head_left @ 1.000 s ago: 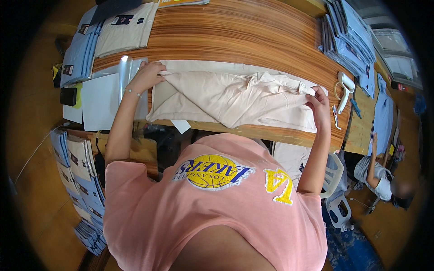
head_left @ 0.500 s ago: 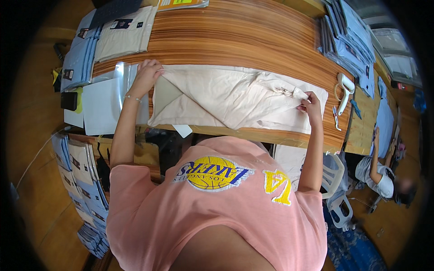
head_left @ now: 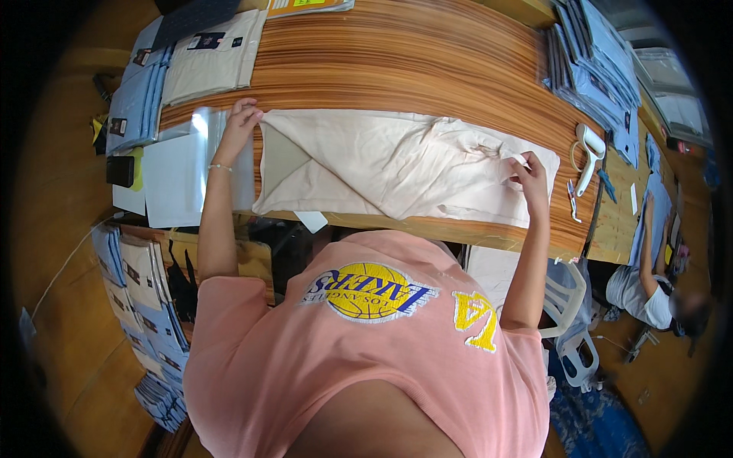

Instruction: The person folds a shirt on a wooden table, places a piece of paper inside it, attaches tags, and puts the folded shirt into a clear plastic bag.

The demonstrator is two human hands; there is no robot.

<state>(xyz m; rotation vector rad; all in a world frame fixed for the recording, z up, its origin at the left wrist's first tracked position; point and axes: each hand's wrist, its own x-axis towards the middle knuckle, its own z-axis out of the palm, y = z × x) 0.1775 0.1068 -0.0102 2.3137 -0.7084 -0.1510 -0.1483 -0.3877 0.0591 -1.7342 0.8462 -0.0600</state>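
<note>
On the wooden worktop [head_left: 427, 69], my 2 hands have pulled the cream garment [head_left: 397, 168] flatter; left fingers [head_left: 243, 114] and right fingers [head_left: 527, 169] pinch its ends.

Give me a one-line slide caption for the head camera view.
Left hand and right hand grip opposite ends of a cream garment on a wooden table.
</note>
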